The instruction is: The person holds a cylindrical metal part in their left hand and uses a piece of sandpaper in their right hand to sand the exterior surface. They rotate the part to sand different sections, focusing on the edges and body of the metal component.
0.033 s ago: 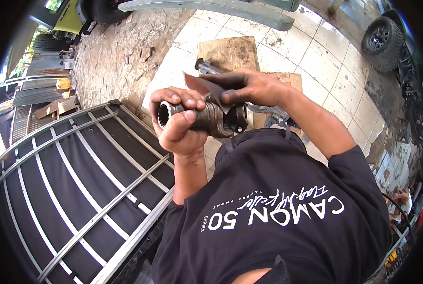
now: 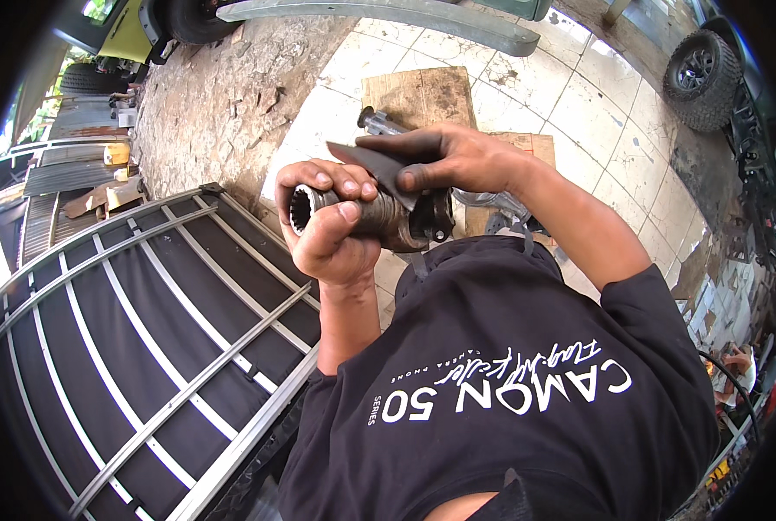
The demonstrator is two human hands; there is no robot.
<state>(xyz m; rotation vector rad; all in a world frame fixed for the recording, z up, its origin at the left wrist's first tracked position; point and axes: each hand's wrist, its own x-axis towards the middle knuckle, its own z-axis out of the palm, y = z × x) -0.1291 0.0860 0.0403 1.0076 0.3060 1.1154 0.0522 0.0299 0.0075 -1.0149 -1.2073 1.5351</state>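
My left hand [image 2: 329,243] is wrapped around a greasy metal slip yoke [image 2: 372,217]. The yoke's round, toothed open end faces left, and its forked end points right, near my waist. Between the thumb and fingers of my right hand [image 2: 470,161] is a dark, bent sheet of sandpaper [image 2: 378,165]. The sheet lies over the upper side of the yoke, close to my left fingertips. Soot or grease darkens the right fingers. Part of the yoke's middle is hidden by the sheet and both hands.
Beyond my hands a metal shaft part [image 2: 379,122] lies by flattened cardboard [image 2: 423,91] on white floor tiles [image 2: 570,113]. A black panel with a silver frame [image 2: 145,347] fills the left. A long grey bar [image 2: 388,16] spans the far side; a vehicle wheel [image 2: 702,80] stands far right.
My right hand has shifted slightly left with the sandpaper, whose tip now sits lower and further left. The left hand and the yoke look nearly unmoved.
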